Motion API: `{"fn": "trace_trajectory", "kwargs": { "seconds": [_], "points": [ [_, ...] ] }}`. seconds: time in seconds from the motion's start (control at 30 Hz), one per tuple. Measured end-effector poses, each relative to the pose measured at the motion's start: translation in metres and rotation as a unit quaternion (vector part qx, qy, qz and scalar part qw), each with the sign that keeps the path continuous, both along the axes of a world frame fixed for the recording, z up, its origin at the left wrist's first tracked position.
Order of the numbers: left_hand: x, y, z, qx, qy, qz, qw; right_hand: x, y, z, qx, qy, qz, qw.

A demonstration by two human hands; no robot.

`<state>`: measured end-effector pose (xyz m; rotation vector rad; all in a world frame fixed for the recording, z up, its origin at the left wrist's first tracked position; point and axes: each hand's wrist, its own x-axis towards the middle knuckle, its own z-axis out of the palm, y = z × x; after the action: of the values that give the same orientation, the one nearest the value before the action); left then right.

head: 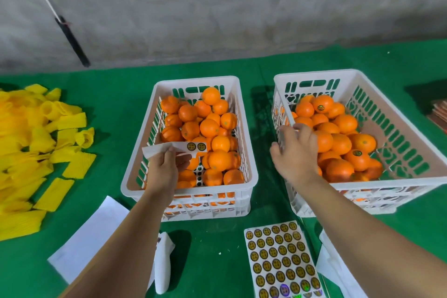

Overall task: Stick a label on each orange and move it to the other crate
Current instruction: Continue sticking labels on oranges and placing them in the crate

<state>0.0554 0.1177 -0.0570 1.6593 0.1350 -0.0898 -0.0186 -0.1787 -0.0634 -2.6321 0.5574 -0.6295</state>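
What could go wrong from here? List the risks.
1. The label strip in the left hand has only two stickers left, so it may run out soon.
2. The right hand is over the right crate, where oranges are heaped; a dropped one might roll.
3. Labels on the right crate's oranges often face away, so an unlabelled one could slip through.

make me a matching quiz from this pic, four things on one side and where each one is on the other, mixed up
Things:
1. label strip
2. full label sheet
3. yellow foam sleeves
4. labelled oranges

Places:
A. piled on the green cloth at the far left
B. in the right crate
C. flat on the cloth near the camera, between the arms
D. held by the left hand over the left crate

Pairs: 1-D, 2-C, 3-A, 4-B
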Motion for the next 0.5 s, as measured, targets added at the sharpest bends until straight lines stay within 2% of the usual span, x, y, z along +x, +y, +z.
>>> {"fn": "trace_trajectory", "kwargs": {
  "seconds": [0.07, 0.17, 0.33, 0.4, 0.5],
  "points": [
    [-0.001, -0.001, 0.0, 0.003, -0.003, 0.013, 1.0, 0.002, 0.033, -0.003, 0.011, -0.008, 0.098, 0.995],
    [-0.001, -0.003, 0.0, 0.01, 0.003, 0.044, 0.999, 0.012, 0.076, -0.008, 0.0, 0.066, 0.242, 0.968],
    [-0.006, -0.006, 0.007, 0.004, 0.013, 0.069, 0.998, 0.044, 0.09, 0.009, -0.171, 0.246, 0.243, 0.922],
    [-0.006, -0.007, 0.01, -0.012, 0.029, 0.076, 0.997, 0.06, 0.095, 0.008, -0.254, 0.307, 0.233, 0.887],
    [-0.004, -0.007, 0.007, -0.014, 0.026, 0.068, 0.997, 0.076, 0.102, 0.0, -0.338, 0.399, 0.256, 0.813]
  ]
}}
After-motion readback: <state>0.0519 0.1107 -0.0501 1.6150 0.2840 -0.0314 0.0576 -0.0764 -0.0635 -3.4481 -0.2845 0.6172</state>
